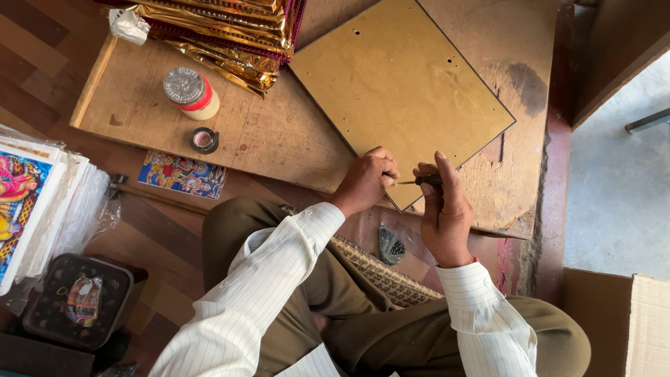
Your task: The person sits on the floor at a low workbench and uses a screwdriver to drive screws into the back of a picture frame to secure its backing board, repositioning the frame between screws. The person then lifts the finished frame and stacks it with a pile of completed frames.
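A square brown backing board (398, 84) with a thin dark edge and a few small holes lies on a low wooden work board (139, 105). My left hand (366, 180) rests with curled fingers on the board's near corner, pinching something too small to make out. My right hand (441, 209) grips a small dark-handled tool (422, 181) whose thin tip points left at that corner, toward the left fingers. Both arms wear white striped sleeves.
A stack of gold-foil frames (230, 31) lies at the back. A lidded jar (190, 92) and a tape roll (204, 140) stand on the work board. A colourful print (183, 174), a print stack (35, 202), a dark tray (77, 300) lie left; a small pouch (391, 244) by my knee.
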Tool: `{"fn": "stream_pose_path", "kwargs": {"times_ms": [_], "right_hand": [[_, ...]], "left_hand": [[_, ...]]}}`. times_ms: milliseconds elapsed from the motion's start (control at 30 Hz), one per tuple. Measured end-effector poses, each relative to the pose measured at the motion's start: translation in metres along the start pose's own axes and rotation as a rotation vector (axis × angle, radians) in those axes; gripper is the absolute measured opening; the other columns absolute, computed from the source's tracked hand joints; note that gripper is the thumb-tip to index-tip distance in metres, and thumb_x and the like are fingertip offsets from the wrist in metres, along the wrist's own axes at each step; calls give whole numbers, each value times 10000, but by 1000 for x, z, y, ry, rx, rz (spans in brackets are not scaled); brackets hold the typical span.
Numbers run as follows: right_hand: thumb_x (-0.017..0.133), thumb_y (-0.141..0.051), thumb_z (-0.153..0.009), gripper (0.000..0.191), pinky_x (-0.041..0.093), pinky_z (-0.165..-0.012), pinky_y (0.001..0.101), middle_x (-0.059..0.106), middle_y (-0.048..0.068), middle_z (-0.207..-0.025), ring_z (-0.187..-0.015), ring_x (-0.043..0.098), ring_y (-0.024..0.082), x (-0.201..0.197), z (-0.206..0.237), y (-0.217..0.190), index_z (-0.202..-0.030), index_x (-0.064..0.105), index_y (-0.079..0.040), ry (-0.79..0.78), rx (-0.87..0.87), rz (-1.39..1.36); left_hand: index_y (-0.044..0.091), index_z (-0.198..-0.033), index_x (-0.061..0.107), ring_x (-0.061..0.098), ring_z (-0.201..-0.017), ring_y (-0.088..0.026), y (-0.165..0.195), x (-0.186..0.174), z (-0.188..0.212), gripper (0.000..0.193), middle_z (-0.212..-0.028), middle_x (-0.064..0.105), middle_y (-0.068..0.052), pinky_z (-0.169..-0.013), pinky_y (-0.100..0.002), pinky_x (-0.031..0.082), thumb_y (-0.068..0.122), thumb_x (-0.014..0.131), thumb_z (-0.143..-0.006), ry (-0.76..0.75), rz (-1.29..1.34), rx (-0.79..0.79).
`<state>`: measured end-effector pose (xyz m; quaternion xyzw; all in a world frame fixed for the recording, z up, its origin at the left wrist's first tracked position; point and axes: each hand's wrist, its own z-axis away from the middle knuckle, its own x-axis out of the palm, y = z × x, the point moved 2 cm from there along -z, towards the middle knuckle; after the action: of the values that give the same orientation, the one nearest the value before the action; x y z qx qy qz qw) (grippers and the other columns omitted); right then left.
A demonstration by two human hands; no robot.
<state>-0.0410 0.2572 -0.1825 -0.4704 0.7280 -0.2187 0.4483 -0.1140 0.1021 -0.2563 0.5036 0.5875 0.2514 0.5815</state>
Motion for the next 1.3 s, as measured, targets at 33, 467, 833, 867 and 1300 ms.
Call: {"fn": "stream_pose_path", "kwargs": {"times_ms": [33, 467, 833, 867, 1300], "right_hand": [[487, 146, -1054, 527, 568, -1016, 334, 674, 142, -1278, -1175, 689, 207, 0, -1, 0, -1544, 443, -43, -10, 4, 5], [509, 136, -1048, 523, 569, -1014, 339, 679, 147, -1273, -1179, 698, 220, 2, -3, -1, -1536, 444, -42, -49, 2, 36], [514, 140, -1041, 481, 563, -1010, 336, 688, 141, -1258, -1179, 691, 208, 1, -3, 0, -1490, 482, -32, -48, 37, 22], [514, 143, -1039, 466, 567, -1008, 335, 692, 141, -1255, -1180, 693, 207, 1, -3, 0, -1472, 494, -27, -47, 32, 21], [859, -38, -903, 292, 574, -689, 291, 742, 93, -892, -785, 732, 153, 5, -16, 4, -1103, 647, -26, 165, 139, 135]], "left_hand": [[1, -796, 728, 720, -880, -250, 1, 0, 0, 41, -984, 715, -92, -793, -363, 587, -39, 725, -790, 7, -1, 10], [-1, -801, 732, 726, -919, -254, 2, 0, 0, 62, -1020, 717, -102, -823, -363, 591, -56, 703, -800, -3, -15, 9], [3, -806, 735, 727, -911, -250, 2, 0, 0, 74, -1017, 718, -102, -809, -359, 596, -57, 693, -810, 5, -23, 14], [6, -805, 735, 726, -908, -249, 2, -1, 1, 73, -1015, 719, -102, -804, -359, 595, -52, 692, -812, 3, -35, 18], [94, -1008, 798, 785, -778, -207, 22, -8, 2, 149, -905, 788, -74, -700, -328, 603, 140, 756, -872, -98, 136, 39]]}}
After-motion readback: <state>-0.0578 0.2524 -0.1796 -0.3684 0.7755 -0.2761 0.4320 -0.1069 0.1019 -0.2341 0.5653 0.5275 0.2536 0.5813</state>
